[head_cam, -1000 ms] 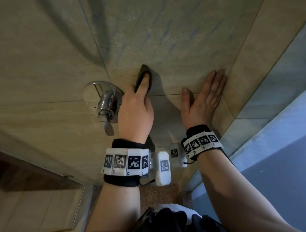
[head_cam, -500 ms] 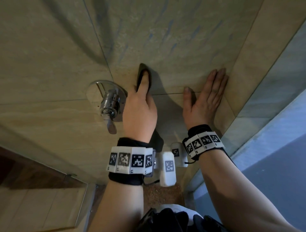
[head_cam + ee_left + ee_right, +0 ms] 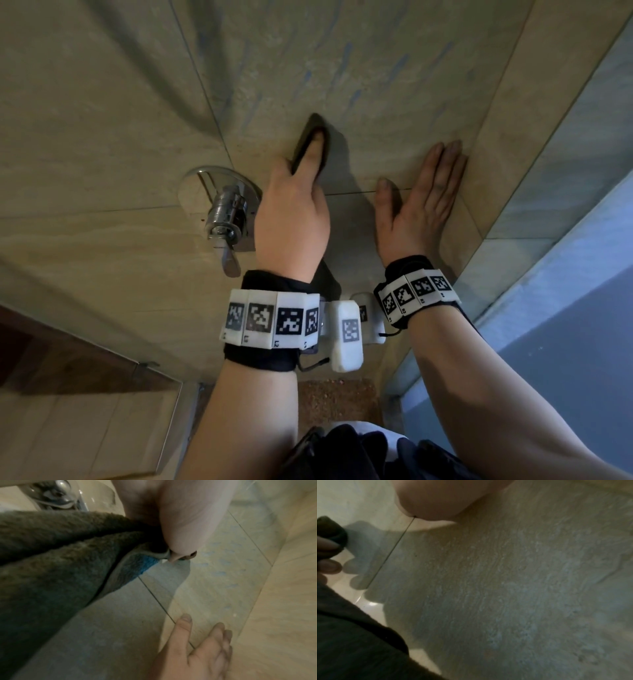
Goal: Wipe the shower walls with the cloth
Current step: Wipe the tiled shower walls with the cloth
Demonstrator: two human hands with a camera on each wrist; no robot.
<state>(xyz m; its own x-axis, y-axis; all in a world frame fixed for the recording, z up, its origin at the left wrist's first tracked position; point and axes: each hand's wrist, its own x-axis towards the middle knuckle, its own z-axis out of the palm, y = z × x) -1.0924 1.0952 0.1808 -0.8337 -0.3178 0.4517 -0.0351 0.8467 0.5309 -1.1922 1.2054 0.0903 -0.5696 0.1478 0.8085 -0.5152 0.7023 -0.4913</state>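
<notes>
Fingers of the left hand [image 3: 291,219] are curled around a dark folded cloth [image 3: 310,145], and the index finger lies stretched along it and presses it against the tiled shower wall [image 3: 342,68]. In the left wrist view the cloth [image 3: 51,568] looks like thick terry, grey-green with a blue patch near the edge, and a loose part of it hangs down under the palm. The cloth sits just above a horizontal grout line, just beside the chrome shower valve [image 3: 226,212] with its handle pointing down. The right hand [image 3: 414,205] holds nothing: its fingers are straight and together and the palm lies flat on the same wall, to the right of the cloth and near the corner where the next wall begins; I judge that it only supports the body. On the tile above and to the right of the cloth there are bluish streaks [image 3: 346,65], which may be water or cleaning product, but I cannot tell which. It seems to me that the wiping is in the middle: the cloth is on the wall and works in the zone around the valve, while the streaked tile above, the strip by the corner and the side wall [image 3: 565,171] look not yet done. How much of the lower wall is finished, the pictures do not show.
</notes>
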